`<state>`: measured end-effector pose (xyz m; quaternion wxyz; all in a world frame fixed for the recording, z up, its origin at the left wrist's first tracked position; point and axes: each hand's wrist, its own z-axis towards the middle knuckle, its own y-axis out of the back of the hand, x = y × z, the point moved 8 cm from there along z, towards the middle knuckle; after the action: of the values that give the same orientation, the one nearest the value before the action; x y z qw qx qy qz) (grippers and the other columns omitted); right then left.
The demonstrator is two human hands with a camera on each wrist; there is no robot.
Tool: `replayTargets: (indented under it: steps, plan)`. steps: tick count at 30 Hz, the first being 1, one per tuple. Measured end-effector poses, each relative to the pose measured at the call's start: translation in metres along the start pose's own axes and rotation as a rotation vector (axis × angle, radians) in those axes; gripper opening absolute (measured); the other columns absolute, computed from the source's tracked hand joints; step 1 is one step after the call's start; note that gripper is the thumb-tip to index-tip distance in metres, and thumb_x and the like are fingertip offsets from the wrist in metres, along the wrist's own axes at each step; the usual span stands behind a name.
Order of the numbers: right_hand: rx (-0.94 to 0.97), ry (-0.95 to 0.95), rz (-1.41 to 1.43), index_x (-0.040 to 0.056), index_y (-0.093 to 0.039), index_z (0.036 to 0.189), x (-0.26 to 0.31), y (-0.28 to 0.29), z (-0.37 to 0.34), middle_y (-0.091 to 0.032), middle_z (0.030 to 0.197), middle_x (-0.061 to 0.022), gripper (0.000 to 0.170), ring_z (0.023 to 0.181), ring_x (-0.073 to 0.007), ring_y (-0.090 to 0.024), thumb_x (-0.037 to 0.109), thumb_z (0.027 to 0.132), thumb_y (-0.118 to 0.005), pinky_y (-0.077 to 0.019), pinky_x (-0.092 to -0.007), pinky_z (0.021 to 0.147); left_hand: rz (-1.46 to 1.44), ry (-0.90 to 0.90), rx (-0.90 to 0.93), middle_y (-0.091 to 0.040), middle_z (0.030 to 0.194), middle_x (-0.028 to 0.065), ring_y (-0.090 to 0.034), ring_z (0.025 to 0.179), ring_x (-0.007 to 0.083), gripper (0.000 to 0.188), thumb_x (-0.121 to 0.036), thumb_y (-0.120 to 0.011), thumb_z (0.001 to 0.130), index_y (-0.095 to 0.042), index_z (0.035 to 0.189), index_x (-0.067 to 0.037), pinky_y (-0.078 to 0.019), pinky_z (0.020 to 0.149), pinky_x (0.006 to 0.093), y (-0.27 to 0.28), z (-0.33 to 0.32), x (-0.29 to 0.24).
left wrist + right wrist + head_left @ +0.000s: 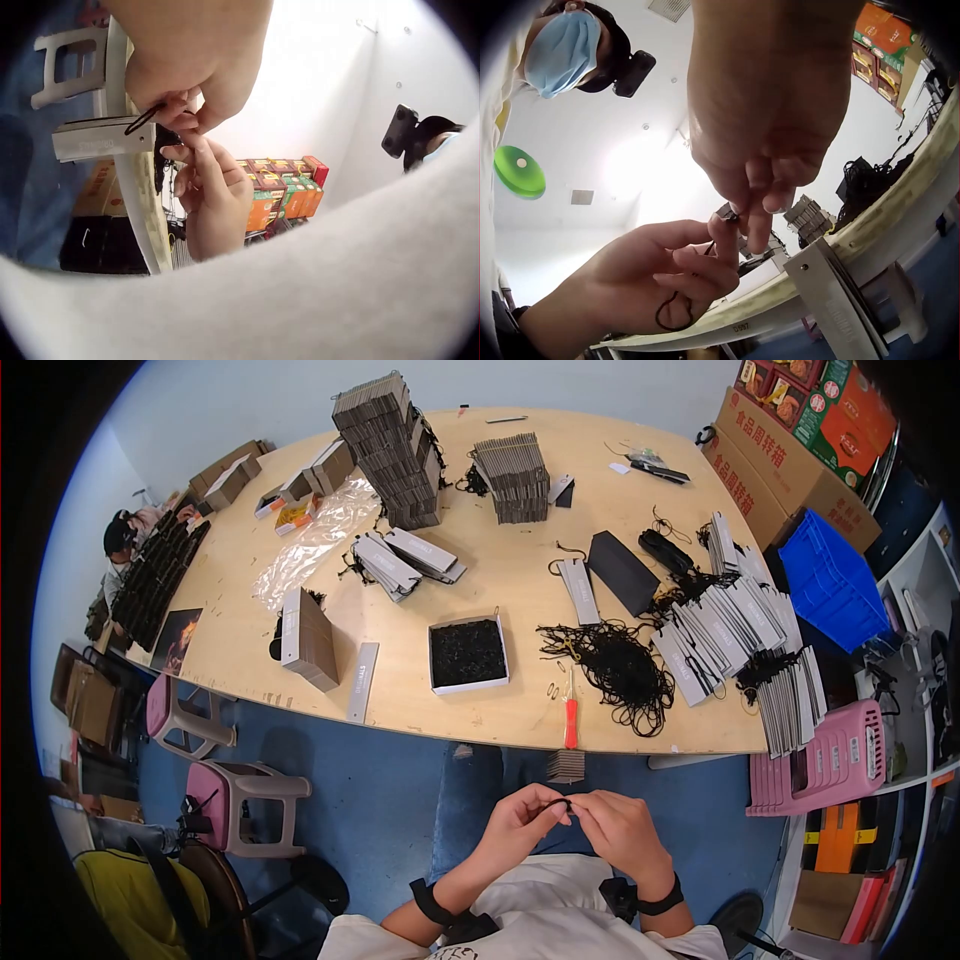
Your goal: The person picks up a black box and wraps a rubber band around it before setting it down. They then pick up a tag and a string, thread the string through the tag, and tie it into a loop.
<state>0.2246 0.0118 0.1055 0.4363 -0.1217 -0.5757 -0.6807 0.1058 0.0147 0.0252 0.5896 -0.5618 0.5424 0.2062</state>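
Note:
Close together in front of the body, my left hand and right hand pinch a thin black cord between their fingertips. In the left wrist view a loop of the cord sticks out from the left fingers. The right wrist view shows the loop hanging below the left hand, while the right hand's fingertips meet the left's at a small dark bit of cord. Just beyond the hands, below the table edge, is a stack of grey card tags.
On the table are a white box of black bits, a tangled heap of black cords, a red-handled tool, rows of corded tags and tall tag stacks. A pink basket stands right, stools left.

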Motion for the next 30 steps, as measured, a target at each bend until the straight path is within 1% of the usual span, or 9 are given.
replayTargets:
  steps: [4,11,13,14,17,19,26,28,30]
  plan:
    - [0.04,0.006,-0.091,0.0025,-0.059,0.093,-0.002,-0.003,0.001,-0.062,0.076,-0.0079,0.012,0.07,-0.0249,-0.064,0.002,0.082,-0.063,-0.0502,-0.0346,0.056,-0.029,-0.055,-0.03,-0.064,0.09,0.0007,-0.057,0.079,0.0039,0.009,-0.008,-0.06,0.095,-0.059,0.101,-0.002,-0.042,0.066,0.0179,0.0,0.002,0.002]
    - [0.077,0.016,-0.087,0.0044,-0.055,0.091,-0.002,-0.002,0.003,-0.062,0.077,-0.0074,0.013,0.069,-0.0252,-0.064,0.004,0.082,-0.064,-0.0499,-0.0348,0.055,0.098,-0.022,-0.01,-0.06,0.087,-0.0024,-0.051,0.077,0.0019,0.006,-0.005,-0.059,0.094,-0.06,0.099,-0.001,-0.0403,0.068,0.0173,0.005,0.002,0.0]
    - [0.127,0.001,-0.027,0.0048,-0.055,0.091,-0.004,-0.004,0.003,-0.062,0.077,-0.0076,0.012,0.069,-0.0263,-0.064,0.005,0.083,-0.064,-0.0495,-0.0356,0.055,0.177,0.012,-0.015,-0.057,0.081,-0.0054,-0.045,0.071,-0.0001,0.005,-0.005,-0.059,0.094,-0.062,0.096,0.0,-0.0359,0.063,0.0166,0.007,0.001,0.001]
    - [0.127,0.001,-0.027,0.0048,-0.055,0.091,-0.004,-0.002,0.003,-0.062,0.077,-0.0076,0.012,0.069,-0.0263,-0.064,0.005,0.083,-0.064,-0.0495,-0.0356,0.055,0.177,0.012,-0.015,-0.057,0.081,-0.0054,-0.045,0.071,-0.0001,0.005,-0.005,-0.059,0.094,-0.062,0.096,0.0,-0.0359,0.063,0.0166,0.006,0.0,-0.002]
    - [0.145,0.003,0.015,0.0048,-0.054,0.091,-0.003,-0.002,0.004,-0.061,0.076,-0.0081,0.011,0.068,-0.0279,-0.063,0.004,0.084,-0.062,-0.0488,-0.0368,0.055,0.204,0.028,-0.019,-0.052,0.075,-0.0078,-0.038,0.065,-0.0013,0.007,-0.006,-0.06,0.094,-0.063,0.093,0.0,-0.0303,0.057,0.0165,0.005,-0.001,-0.008]
    - [0.214,-0.035,0.054,0.0048,-0.053,0.091,-0.006,-0.006,0.002,-0.061,0.076,-0.0086,0.009,0.068,-0.0291,-0.062,0.003,0.085,-0.06,-0.048,-0.0378,0.055,0.178,0.015,-0.007,-0.048,0.071,-0.0096,-0.033,0.061,-0.0017,0.008,-0.008,-0.061,0.093,-0.064,0.092,-0.001,-0.0261,0.054,0.0169,0.003,-0.001,-0.01]
    - [0.255,-0.029,0.089,0.0047,-0.053,0.091,-0.008,-0.007,0.001,-0.061,0.076,-0.009,0.007,0.069,-0.0301,-0.062,0.003,0.086,-0.057,-0.0474,-0.0389,0.056,0.172,0.048,0.035,-0.047,0.068,-0.0103,-0.033,0.06,-0.0018,0.008,-0.009,-0.062,0.093,-0.065,0.093,-0.001,-0.0259,0.054,0.0165,0.003,-0.001,-0.007]
    - [0.25,-0.046,0.115,0.0038,-0.056,0.089,-0.008,-0.006,0.002,-0.06,0.074,-0.0081,0.003,0.065,-0.028,-0.062,0.006,0.09,-0.055,-0.0473,-0.0359,0.056,0.152,0.059,0.056,-0.047,0.069,-0.01,-0.033,0.061,-0.002,0.009,-0.009,-0.061,0.094,-0.065,0.093,-0.001,-0.0256,0.054,0.0167,0.003,-0.001,-0.005]
    - [0.258,-0.049,0.131,0.004,-0.056,0.089,-0.009,-0.006,0.001,-0.06,0.074,-0.0081,0.003,0.066,-0.0278,-0.062,0.007,0.09,-0.056,-0.0473,-0.0357,0.056,0.164,0.06,0.065,-0.047,0.068,-0.0102,-0.033,0.06,-0.002,0.008,-0.008,-0.061,0.093,-0.065,0.093,-0.001,-0.0253,0.054,0.017,0.003,-0.002,-0.007]
